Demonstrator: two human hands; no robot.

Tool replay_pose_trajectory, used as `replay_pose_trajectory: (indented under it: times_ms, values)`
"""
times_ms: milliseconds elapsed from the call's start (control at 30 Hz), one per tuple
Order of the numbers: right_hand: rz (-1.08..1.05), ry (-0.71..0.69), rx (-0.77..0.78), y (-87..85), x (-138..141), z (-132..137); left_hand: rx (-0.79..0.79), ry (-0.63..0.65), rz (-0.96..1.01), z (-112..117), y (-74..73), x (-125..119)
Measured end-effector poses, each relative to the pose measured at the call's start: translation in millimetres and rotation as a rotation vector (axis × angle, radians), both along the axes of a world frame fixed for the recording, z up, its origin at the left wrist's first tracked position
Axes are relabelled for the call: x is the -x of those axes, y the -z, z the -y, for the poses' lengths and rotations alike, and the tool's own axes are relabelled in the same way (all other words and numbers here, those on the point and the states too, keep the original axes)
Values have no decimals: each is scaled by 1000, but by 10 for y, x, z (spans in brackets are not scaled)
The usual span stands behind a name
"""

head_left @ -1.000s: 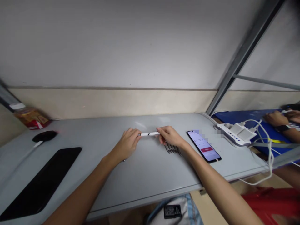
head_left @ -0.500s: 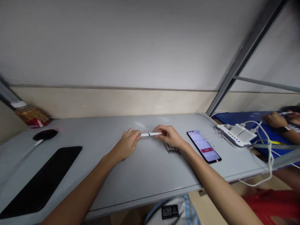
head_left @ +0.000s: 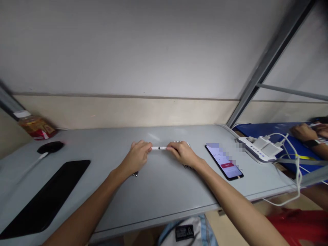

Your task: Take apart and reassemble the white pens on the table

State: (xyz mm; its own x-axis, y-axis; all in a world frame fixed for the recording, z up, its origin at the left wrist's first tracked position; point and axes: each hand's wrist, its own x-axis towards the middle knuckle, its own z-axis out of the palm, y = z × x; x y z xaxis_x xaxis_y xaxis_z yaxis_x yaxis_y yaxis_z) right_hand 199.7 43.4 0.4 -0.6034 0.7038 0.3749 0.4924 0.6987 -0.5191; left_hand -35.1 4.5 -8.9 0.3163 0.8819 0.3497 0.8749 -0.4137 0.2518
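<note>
A white pen (head_left: 159,148) with a dark band near its middle lies level between my two hands, above the grey desk. Its left end is pinched in the closed fingers of my left hand (head_left: 138,155). My right hand (head_left: 182,152) has its fingers closed around the other end. Under my right hand, several pens (head_left: 188,166) show only their dark tips. Small metallic tips (head_left: 135,174) peek out below my left hand; the rest of them is hidden.
A lit phone (head_left: 224,160) lies right of my right arm, before a white power strip (head_left: 256,149) with chargers and cables. At left are a black mat (head_left: 48,198), a black round object (head_left: 50,147) and a bottle (head_left: 37,126). Another person's hand (head_left: 303,132) rests at far right.
My right hand has turned over and closed more fully around the pen's right end, covering more of it and of the pens beneath. My left hand stays on its end.
</note>
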Motion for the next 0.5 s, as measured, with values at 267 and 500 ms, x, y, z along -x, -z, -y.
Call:
replay_pose_trajectory:
  times_ms: [267,500]
  values:
    - [-807,-66,663,-17,81,-53,-71,31,85,24,-72,-40]
    - [-1437,-276,1169,-97,-95,-174,-121,-288,-7,-51,-28,123]
